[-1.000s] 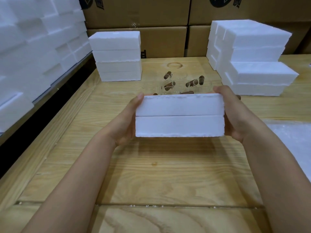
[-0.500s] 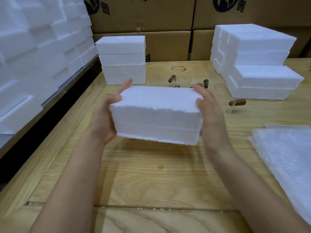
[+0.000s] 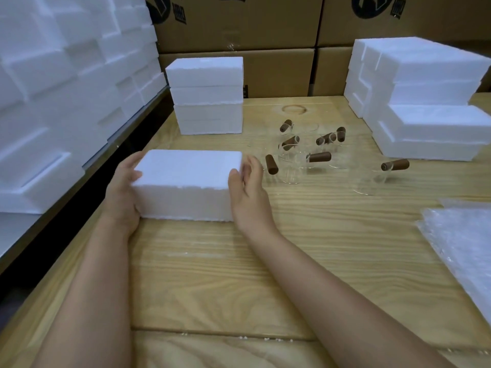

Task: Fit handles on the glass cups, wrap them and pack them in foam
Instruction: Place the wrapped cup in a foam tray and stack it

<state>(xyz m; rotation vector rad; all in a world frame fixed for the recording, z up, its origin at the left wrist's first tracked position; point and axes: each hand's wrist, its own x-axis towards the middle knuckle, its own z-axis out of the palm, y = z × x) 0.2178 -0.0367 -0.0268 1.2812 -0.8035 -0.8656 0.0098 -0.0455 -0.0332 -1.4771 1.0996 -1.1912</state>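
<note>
A closed white foam box (image 3: 186, 176) lies on the wooden table (image 3: 305, 248), left of centre. My left hand (image 3: 122, 192) cups its left end, with fingers over the top edge and the thumb on the near side. My right hand (image 3: 249, 192) lies along the right end, fingers straight and loose, the thumb touching the top corner. Several clear glass cups with brown wooden handles (image 3: 292, 166) stand and lie just right of the box; one more cup (image 3: 382, 171) sits further right.
A stack of foam boxes (image 3: 207, 94) stands behind the box, and a bigger stack (image 3: 425, 102) at the back right. Foam pieces (image 3: 53, 88) are piled along the left. Bubble wrap sheets (image 3: 462, 235) lie at the right edge. Cardboard cartons (image 3: 265, 27) line the back.
The foam box, held up in front of me between both hands, has come down and to the left onto the table. My right hand has loosened on its end.
</note>
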